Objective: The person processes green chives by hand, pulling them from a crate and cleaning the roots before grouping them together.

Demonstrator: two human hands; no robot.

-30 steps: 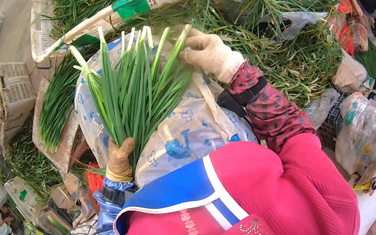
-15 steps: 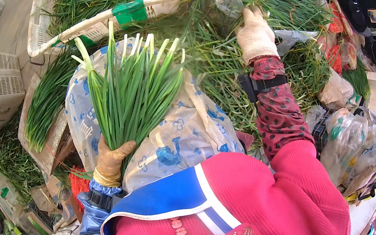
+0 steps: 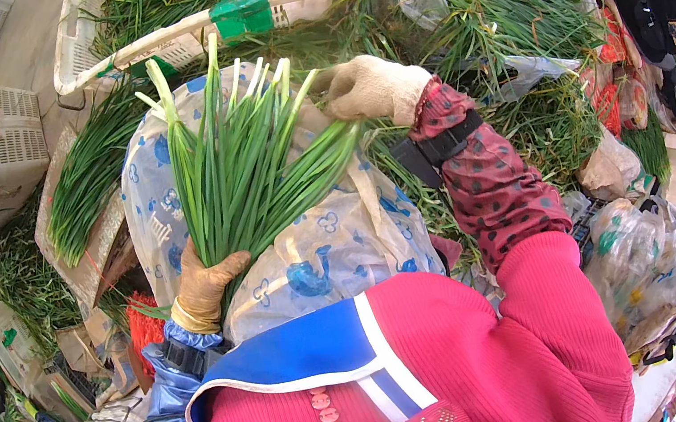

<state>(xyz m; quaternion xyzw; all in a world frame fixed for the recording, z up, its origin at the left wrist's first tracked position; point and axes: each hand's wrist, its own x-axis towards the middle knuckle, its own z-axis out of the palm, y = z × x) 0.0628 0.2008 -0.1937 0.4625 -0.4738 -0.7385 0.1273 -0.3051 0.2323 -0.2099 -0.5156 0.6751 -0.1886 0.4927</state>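
My left hand (image 3: 207, 290), in a tan rubber glove, is closed round the lower part of a fanned bunch of green chives (image 3: 237, 174). Their pale stem ends point away from me. At the bunch's far right side is my right hand (image 3: 378, 88), in a cream cloth glove, with its fingers curled together on the outer chives there. Its fingertips are partly hidden behind the stems. Under the bunch, a whitish plastic sheet (image 3: 313, 274) with blue prints covers my lap.
A white crate (image 3: 172, 39) patched with green tape holds more chives ahead. At the far right a large heap of chives (image 3: 519, 7) lies among clear plastic bags. A neat bundle (image 3: 85, 188) rests on a board at left. Loose leaf scraps (image 3: 404, 172) lie beyond my lap.
My right hand has come back from the heap at the far right to the right side of the bunch. Chives there now lean outward. My left hand keeps its grip.
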